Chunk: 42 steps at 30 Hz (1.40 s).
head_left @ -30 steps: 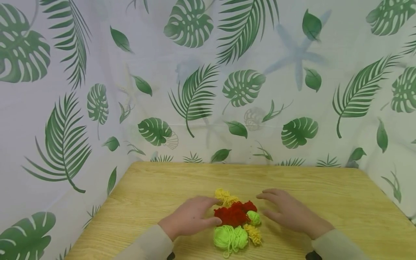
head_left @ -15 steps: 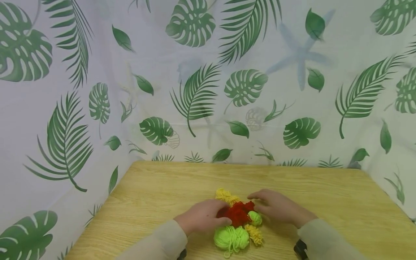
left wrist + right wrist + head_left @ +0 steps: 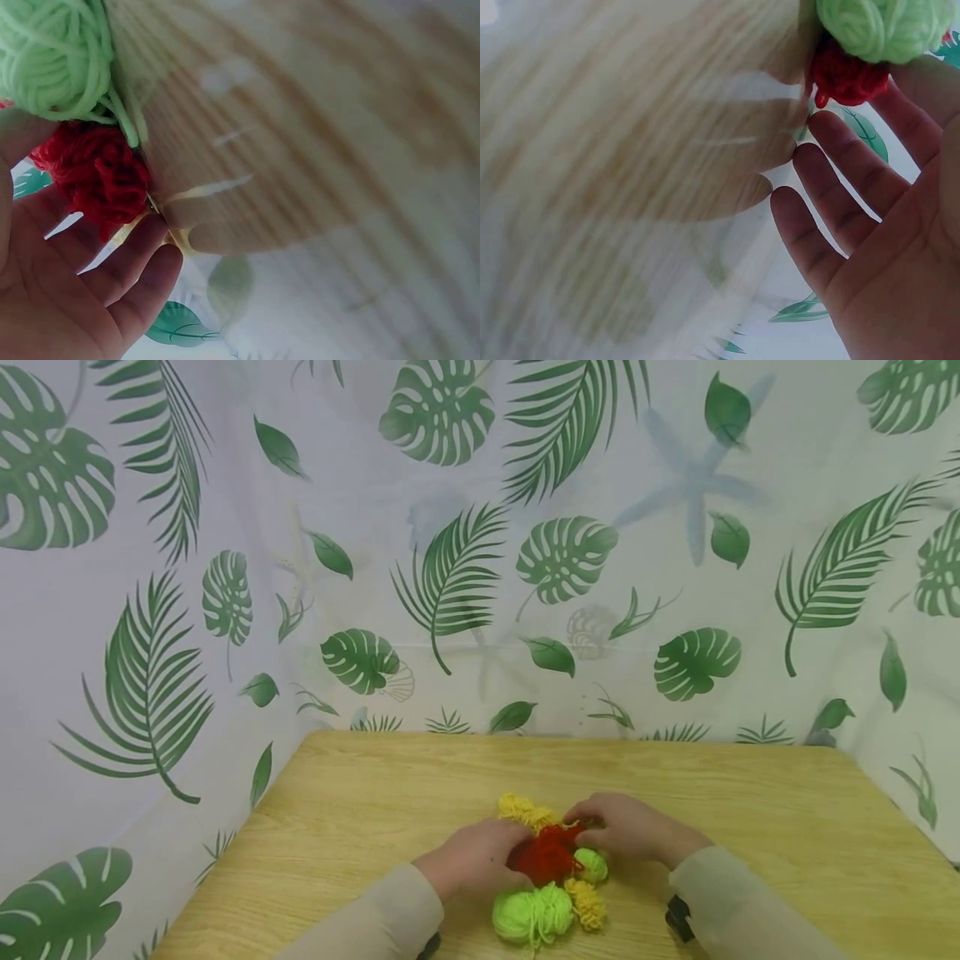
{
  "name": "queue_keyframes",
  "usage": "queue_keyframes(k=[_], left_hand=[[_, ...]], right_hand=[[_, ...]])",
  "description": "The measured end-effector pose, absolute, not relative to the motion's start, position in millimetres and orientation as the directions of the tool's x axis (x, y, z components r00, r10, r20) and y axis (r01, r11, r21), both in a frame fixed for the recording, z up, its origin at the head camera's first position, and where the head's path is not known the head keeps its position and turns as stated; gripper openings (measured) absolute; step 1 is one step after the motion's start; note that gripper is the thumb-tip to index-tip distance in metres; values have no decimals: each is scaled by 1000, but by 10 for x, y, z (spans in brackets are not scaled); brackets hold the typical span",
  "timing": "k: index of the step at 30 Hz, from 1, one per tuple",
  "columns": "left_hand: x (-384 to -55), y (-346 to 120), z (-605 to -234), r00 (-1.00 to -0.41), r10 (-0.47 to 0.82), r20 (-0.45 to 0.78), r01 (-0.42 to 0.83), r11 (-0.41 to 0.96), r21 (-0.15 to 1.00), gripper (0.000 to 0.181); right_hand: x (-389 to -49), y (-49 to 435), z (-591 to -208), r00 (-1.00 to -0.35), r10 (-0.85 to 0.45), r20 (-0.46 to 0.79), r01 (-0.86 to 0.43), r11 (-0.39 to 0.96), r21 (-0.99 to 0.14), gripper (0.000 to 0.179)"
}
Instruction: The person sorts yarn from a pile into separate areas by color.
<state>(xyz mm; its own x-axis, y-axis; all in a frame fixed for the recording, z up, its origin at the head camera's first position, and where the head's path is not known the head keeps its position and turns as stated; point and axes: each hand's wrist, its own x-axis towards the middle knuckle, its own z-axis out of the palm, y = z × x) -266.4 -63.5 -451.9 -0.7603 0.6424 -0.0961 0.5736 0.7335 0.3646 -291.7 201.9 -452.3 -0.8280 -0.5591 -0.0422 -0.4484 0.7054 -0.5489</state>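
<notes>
A bundle of red yarn point(image 3: 547, 853) lies between the two hands, its fuzzy strands bunched together. My left hand point(image 3: 480, 857) holds its left end, thumb toward the front and fingers behind; the left wrist view shows the fingers around the red yarn point(image 3: 97, 176). At the other end, thumb and index finger of my right hand point(image 3: 630, 828) pinch the red yarn. In the right wrist view, the other fingers of the right hand point(image 3: 877, 217) stretch out along the tabletop. Part of the red bundle is hidden by both hands.
A large lime-green yarn skein point(image 3: 532, 914) sits just in front of the red yarn. Right of it are a small green yarn ball point(image 3: 592, 865) and a yellow yarn bundle point(image 3: 585, 903). More yellow yarn point(image 3: 525, 812) lies behind. A leaf-print cloth backs the wooden table point(image 3: 375, 777).
Both hands have moved inward, the left one rightward and the right one leftward, and have taken hold of the red yarn's ends. The green and yellow yarn stays in place.
</notes>
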Motion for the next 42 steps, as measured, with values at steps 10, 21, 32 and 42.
queue_keyframes(k=[10,21,32,42], left_hand=[[-2663,-651,-4534,-752,653,-88,597,732,329,40],[-2660,-651,-4495,-768,632,-99,598,765,240,48],[-2675,-669,-4523,-746,660,-89,635,745,204,48],[-2677,-674,-4514,-738,668,-99,638,738,222,50]], right_hand=[[-2946,1977,-4563,-825,-564,-19,-492,736,-465,26],[-2955,2042,-4587,-838,-545,11,-511,778,-366,23],[-3025,2489,-4573,-908,-418,10,-389,837,-384,34],[-3082,2998,-4567,-946,-320,42,-312,872,-377,42]])
